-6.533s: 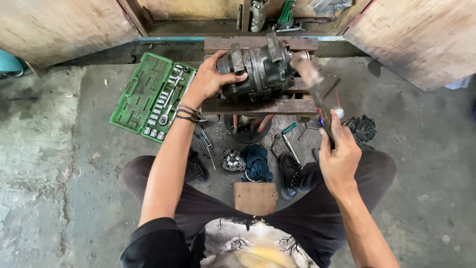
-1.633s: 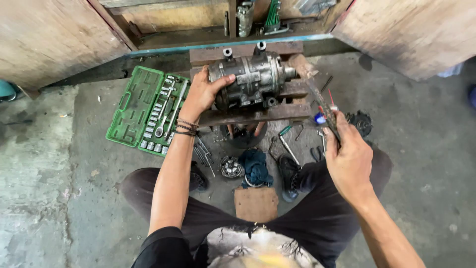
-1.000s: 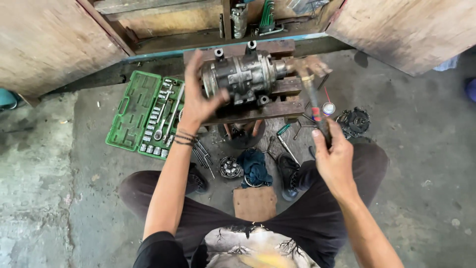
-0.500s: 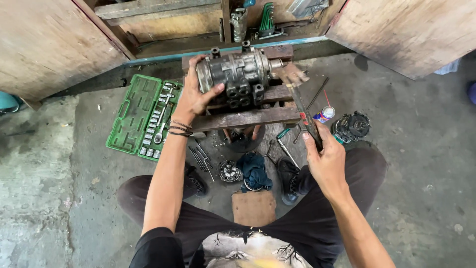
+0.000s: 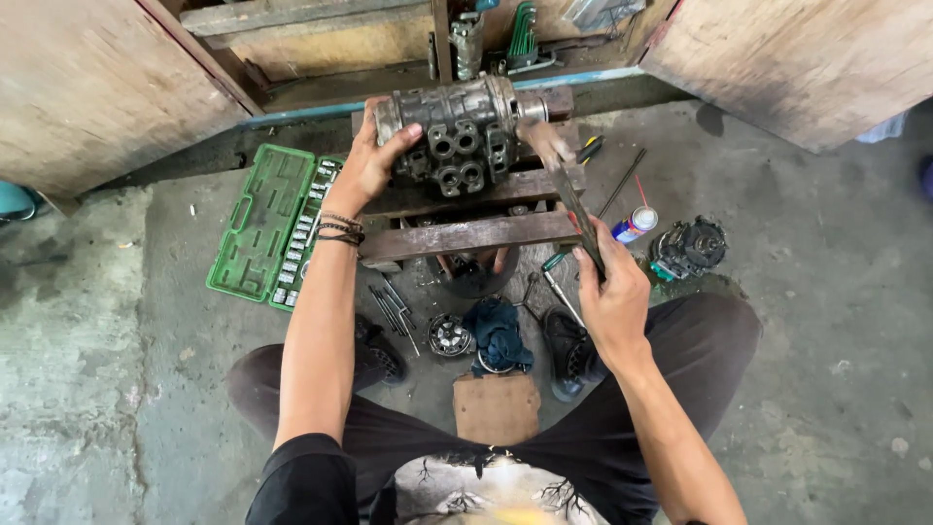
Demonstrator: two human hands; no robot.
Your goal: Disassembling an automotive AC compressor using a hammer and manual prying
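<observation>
Concrete floor (image 5: 117,389), grey, stained and cracked, is seen from above, with weathered wooden doors (image 5: 97,87) opened to either side of a low cupboard at the top. A low bench of rough wooden planks (image 5: 466,233) is set between the seated person's knees. On the floor to the left an open green socket set (image 5: 272,233) is laid out; a spray can (image 5: 634,225) and a dark round machine part (image 5: 690,248) lie to the right of the bench. A blue rag (image 5: 498,332), a small round part (image 5: 450,334) and loose rods are scattered under the bench, near a brown cardboard piece (image 5: 496,408).

A metal compressor body (image 5: 457,136), grey, greasy and cylindrical, is lying on its side on the far planks; a block of round ports is turned toward the camera and a shaft stub projects at its right end. The left hand (image 5: 374,165) is curled over the body's left end, fingers wrapped on top. The right hand (image 5: 610,297) is closed around the handle of a hammer (image 5: 569,190), whose blurred head is up beside the shaft end.
</observation>
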